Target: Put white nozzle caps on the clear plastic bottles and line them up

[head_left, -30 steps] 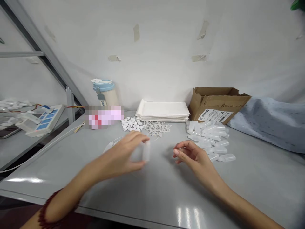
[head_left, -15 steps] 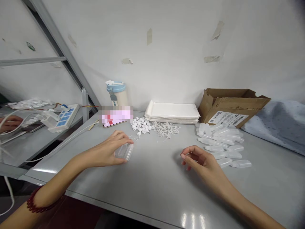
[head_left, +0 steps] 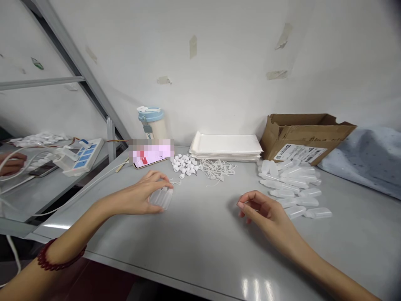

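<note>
The left hand's (head_left: 140, 194) fingers and thumb grip a clear bottle (head_left: 168, 200) by its two ends, at the right end of a short row on the worktop (head_left: 194, 238); its long axis runs away from the person, and this hand is much the nearer. White caps (head_left: 184, 166) lie beyond it to the right. The right hand (head_left: 261, 211) has curled fingers, thumb near forefinger; whether they pinch anything, I cannot tell. More bottles (head_left: 294, 182) lie loose beside an open-topped carton (head_left: 308, 140), its contents hidden.

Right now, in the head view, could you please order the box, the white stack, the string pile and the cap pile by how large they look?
Box
White stack
String pile and cap pile: too alike to rank; the strings spread wider, but loosely.
</note>
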Tool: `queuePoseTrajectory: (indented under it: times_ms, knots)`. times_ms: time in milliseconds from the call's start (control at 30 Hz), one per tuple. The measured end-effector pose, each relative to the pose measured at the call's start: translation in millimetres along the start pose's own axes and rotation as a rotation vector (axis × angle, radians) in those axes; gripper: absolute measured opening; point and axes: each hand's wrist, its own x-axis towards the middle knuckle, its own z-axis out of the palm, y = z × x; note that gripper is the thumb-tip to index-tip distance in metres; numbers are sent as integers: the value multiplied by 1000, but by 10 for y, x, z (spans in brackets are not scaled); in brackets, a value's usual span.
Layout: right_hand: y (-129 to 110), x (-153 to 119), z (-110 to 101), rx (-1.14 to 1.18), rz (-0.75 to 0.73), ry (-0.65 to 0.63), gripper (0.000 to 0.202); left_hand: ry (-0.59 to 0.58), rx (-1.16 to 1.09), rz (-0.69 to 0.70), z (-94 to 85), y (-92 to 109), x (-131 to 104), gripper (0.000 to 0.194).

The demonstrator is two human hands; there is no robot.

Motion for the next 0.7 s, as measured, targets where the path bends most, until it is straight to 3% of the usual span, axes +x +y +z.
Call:
queuePoseTrajectory:
  times_ms: [533,633,700]
  knots:
    - [-6,-3,-17,-23,-11,2,19,-45,15,-12,-70,1,-10,55]
    - [-4,8,-43,-22,-26,18,20,29,0,0,-125,146,37,53]
    - [-8,31,-66,-30,-42,41,20,166,-30,49,-122,291,143,45]
